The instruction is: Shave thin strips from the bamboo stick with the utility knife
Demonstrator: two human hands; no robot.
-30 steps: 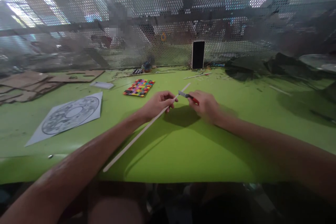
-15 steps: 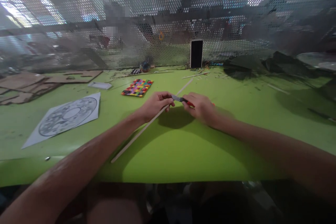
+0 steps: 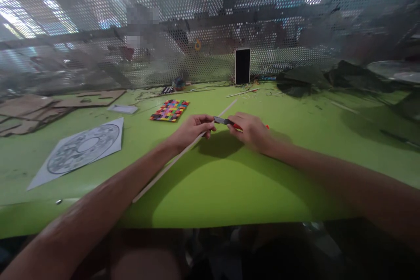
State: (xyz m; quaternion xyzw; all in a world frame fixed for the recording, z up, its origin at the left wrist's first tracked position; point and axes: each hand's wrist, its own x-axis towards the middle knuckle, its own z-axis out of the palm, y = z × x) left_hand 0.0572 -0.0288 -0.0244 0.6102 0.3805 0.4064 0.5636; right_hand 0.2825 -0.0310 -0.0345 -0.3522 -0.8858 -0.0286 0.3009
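Observation:
My left hand (image 3: pixel 196 131) is closed around a long, pale thin strip (image 3: pixel 167 167), which looks like wood or bamboo. The strip slants from near the table's front edge up past my fingers to the far right. In my right hand (image 3: pixel 248 129) is a utility knife (image 3: pixel 225 121) with a red and black handle. Its blade points left and lies at the strip, close to my left fingertips; whether it touches cannot be told. Both hands are just above the green table (image 3: pixel 210 192).
A colourful woven square (image 3: pixel 169 110) and a printed circular pattern sheet (image 3: pixel 85 146) lie to the left, with cardboard pieces (image 3: pixel 29 107) beyond. A dark-screened upright device (image 3: pixel 242 66) leans at the perforated metal screen (image 3: pixel 210 26). Dark green leaves (image 3: pixel 305 79) lie at right.
The view has shifted slightly. The knife blade has moved a little up and away from the strip, and the strip's near end sits slightly farther left. Both grips are unchanged.

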